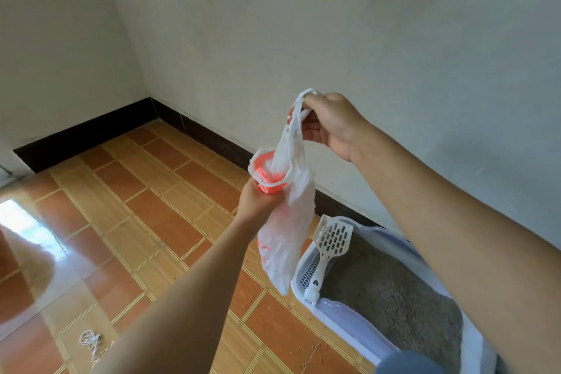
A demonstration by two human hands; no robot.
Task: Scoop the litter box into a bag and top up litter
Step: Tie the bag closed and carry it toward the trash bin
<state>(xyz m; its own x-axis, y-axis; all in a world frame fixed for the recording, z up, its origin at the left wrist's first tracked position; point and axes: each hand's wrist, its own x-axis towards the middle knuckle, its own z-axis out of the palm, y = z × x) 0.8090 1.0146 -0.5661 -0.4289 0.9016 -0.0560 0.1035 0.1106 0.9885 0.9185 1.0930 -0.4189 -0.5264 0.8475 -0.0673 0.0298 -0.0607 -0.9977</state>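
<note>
Evidently readying the bag [291, 222] ahead of any scooping. Held up at centre frame, well clear of the tiled floor [158, 206], just left of and above the litter box [358, 322] at lower right. Pinched at its topmost handle loop by the right hand [329, 123], thumb and curled fingertips closed on the thin plastic, other fingers loosely folded below. Gripped lower down by the left hand [258, 202], fingers wrapped round a bunched red-and-white part near the mouth; unclear whether the bag's own rim or something separate. Pulled two ways like this, probably to part the film and find the opening.

Long axis close to vertical, top leaning slightly right; closed bottom hanging down toward the box's near left corner, handles and mouth upward.

Scoop [332, 240] parked on the box's left rim, slotted head up toward the wall, handle down toward the viewer, presumably kept within reach. Grey litter [388, 288] filling the tray; nothing lifted from it yet, judging by the limp, flat bag. A few stray granules on the floor beside the box; loose string [91, 340] at lower left.
</note>
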